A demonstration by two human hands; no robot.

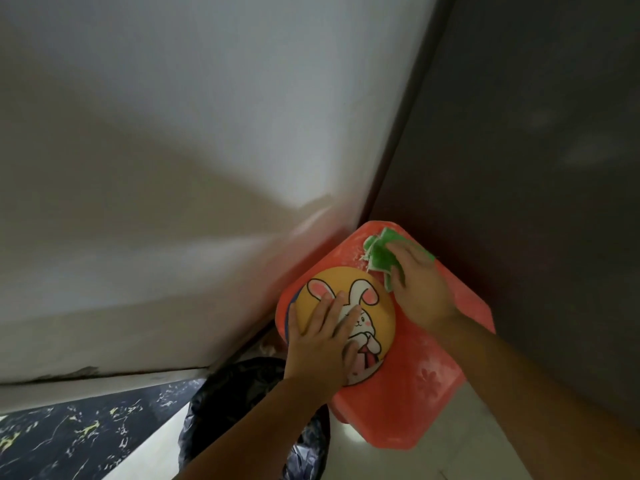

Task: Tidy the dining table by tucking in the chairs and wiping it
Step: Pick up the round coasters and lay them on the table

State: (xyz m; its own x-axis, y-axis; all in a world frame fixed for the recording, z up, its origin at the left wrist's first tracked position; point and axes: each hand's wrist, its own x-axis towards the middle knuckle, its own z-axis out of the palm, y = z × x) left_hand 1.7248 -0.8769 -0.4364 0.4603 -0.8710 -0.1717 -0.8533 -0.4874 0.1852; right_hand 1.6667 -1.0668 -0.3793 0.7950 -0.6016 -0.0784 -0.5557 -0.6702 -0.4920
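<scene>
A small pink plastic table or stool top (433, 368) stands in the corner between a white wall and a dark panel. On its near left part lies a round yellow mat with a cartoon rabbit (367, 299). My left hand (322, 344) presses flat on that mat with straight, spread fingers. My right hand (420, 289) rests on a crumpled green cloth (379, 254) at the far corner of the pink top, fingers over the cloth. White dusty streaks cover the pink surface. No chairs are in view.
The white wall (173, 168) rises on the left and a dark grey panel (519, 133) on the right, meeting behind the pink top. A dark patterned bag or bin (242, 403) sits below it. Dark marbled flooring (69, 438) and pale tiles (433, 462) lie underneath.
</scene>
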